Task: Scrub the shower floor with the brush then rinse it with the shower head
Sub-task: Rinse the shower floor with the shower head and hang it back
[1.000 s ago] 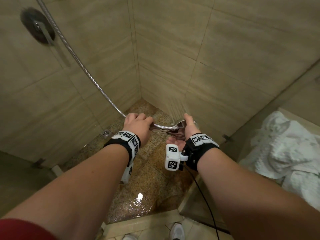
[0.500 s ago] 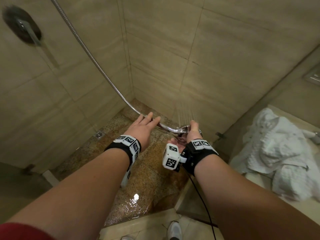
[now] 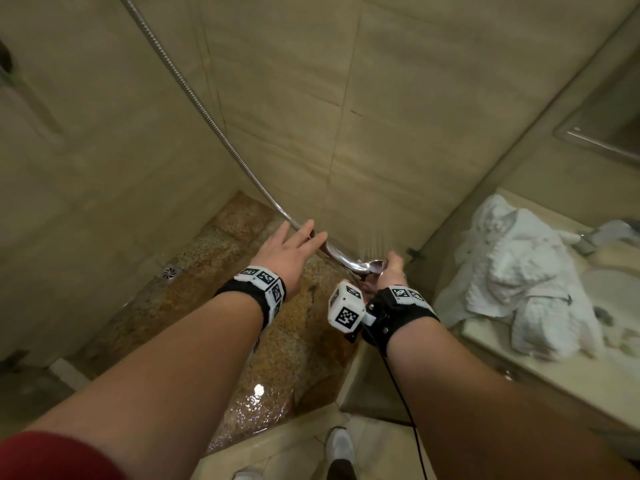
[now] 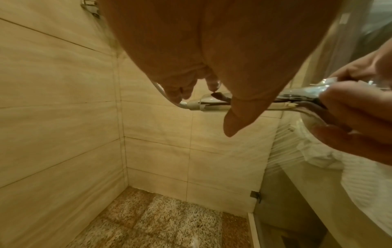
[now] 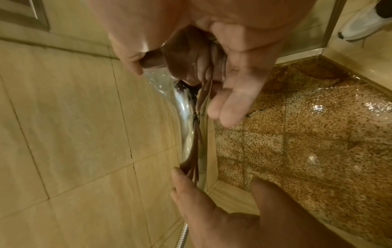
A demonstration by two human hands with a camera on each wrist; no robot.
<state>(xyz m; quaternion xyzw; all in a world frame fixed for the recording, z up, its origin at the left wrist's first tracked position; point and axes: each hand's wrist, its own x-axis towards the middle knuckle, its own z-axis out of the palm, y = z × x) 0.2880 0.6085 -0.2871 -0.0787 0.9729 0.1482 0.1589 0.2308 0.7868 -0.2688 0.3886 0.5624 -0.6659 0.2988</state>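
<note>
Both hands meet over the wet floor (image 3: 277, 358) of the shower. Nearest, the right hand (image 3: 389, 275) grips the shower head (image 3: 372, 265) at its spray end, thumb on top and fingers (image 5: 231, 107) curled loosely under the chrome; the right wrist view shows two of those fingers sticking out past the handle rather than wrapped tight. The left hand (image 3: 292, 252) is spread, fingers straight and together, lying over the far end of the chrome handle (image 4: 212, 104) where the hose (image 3: 194, 95) joins it; the left wrist view shows the fingertips (image 4: 176, 94) just above the handle, and whether they touch it cannot be told. Spray (image 3: 375, 242) fans from the head toward the tiled wall (image 3: 433, 116) behind it. Below, the speckled floor glistens with water near its front edge, by the raised sill (image 3: 277, 448). A round drain (image 3: 170, 272) sits toward the floor's left edge, close to the left wall. The hose climbs up and left along that wall. To the right, beyond the glass, a white towel (image 3: 519, 271) lies heaped on a counter (image 3: 554, 386). A white shoe (image 3: 341, 445) stands outside the sill.
</note>
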